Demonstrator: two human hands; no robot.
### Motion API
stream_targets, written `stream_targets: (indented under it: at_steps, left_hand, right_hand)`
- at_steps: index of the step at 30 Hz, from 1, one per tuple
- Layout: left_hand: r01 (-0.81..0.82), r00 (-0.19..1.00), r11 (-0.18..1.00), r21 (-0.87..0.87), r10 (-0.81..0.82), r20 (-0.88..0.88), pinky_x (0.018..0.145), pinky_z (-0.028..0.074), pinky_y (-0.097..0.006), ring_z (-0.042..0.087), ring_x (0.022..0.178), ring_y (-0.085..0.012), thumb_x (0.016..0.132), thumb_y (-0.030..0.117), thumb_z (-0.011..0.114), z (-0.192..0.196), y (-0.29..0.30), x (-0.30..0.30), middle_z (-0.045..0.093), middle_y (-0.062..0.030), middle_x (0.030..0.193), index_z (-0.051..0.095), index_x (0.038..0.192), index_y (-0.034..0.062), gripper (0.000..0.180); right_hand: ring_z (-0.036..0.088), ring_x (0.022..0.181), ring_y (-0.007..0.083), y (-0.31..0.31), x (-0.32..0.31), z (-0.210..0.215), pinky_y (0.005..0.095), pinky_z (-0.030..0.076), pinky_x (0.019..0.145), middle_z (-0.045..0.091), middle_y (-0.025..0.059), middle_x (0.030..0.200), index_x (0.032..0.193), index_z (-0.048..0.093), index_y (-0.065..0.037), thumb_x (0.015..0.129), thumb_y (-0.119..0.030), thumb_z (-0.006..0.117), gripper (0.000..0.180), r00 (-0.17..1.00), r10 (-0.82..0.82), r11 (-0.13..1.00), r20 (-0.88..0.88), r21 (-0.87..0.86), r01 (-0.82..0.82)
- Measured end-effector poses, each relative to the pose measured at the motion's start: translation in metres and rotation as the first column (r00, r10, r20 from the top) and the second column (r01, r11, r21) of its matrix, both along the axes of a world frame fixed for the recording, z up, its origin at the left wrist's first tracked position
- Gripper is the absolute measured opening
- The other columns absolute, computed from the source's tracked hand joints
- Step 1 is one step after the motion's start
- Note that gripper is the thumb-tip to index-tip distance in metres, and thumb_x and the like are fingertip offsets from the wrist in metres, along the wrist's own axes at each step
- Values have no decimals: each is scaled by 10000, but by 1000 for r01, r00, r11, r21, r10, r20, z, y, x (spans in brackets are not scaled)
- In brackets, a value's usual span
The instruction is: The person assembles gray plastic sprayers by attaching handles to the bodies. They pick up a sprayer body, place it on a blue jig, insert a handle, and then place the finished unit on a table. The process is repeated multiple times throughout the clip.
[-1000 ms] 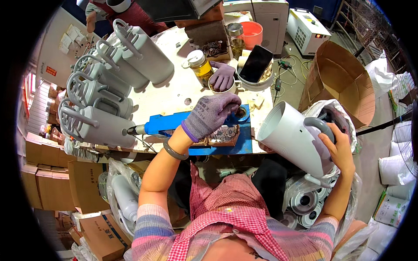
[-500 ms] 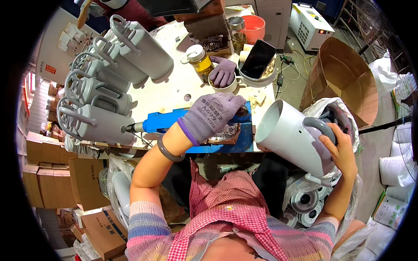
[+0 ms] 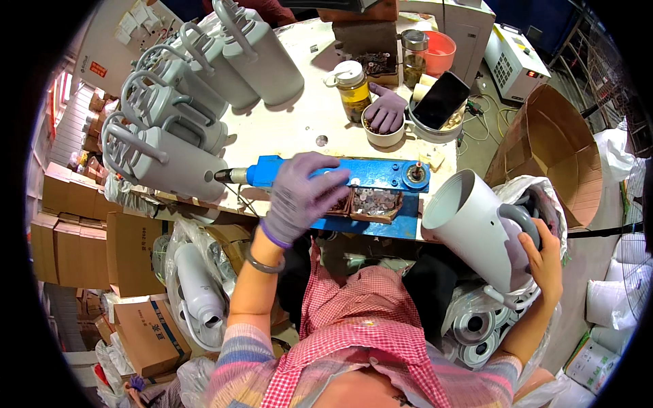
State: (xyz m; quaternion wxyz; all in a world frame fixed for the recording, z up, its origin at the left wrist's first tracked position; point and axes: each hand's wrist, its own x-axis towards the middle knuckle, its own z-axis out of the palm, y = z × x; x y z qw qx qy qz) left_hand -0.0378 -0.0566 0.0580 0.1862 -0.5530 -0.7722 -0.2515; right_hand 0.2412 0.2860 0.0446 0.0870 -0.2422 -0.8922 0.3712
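Observation:
My left hand (image 3: 303,197), in a grey-purple knitted glove, hovers over the left part of a blue bar-shaped power tool (image 3: 371,173). Its fingers are spread and point right, with nothing seen in them. The tool's exposed round fitting (image 3: 417,174) sits at its right end. Below the bar, a small tray of metal bits (image 3: 376,202) rests on a blue base. On the right, my bare right hand (image 3: 544,262) is wrapped round the dark grey handle (image 3: 520,224) of a light grey jug (image 3: 473,228). The jug is tilted, its wide open end facing up and left.
Several grey jugs (image 3: 265,61) stand at the table's left. Toward the back are a yellow jar (image 3: 352,92), a cup (image 3: 385,138) with a glove on it, and a phone (image 3: 442,100) on a round container. Large cardboard boxes (image 3: 544,156) and bags flank the table.
My left hand has drawn left from the tool's right end, uncovering the round fitting, and its fingers have opened. The right hand keeps hold of the jug. The whole view has shifted.

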Motion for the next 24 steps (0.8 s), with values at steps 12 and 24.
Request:
stream_targets:
  at_steps: [12,24]
  left_hand:
    - [-100,776,945,310,-121,619,684,539,-283,690,730,-198,838,92,728,-35,55,25,739,-139,923,743,1042,23,215]
    - [3,767,961,275,-179,616,810,553,-282,699,885,-168,838,74,740,-38,90,23,728,-120,1015,724,1071,11,242]
  right_hand:
    - [524,649,161,-11,10,10,305,464,654,604,111,738,1067,621,16,913,-180,667,254,997,-70,998,10,8,70]
    - [510,623,188,7,-2,8,324,459,636,579,125,704,1044,629,9,929,-245,650,280,998,10,999,-62,39,-7]
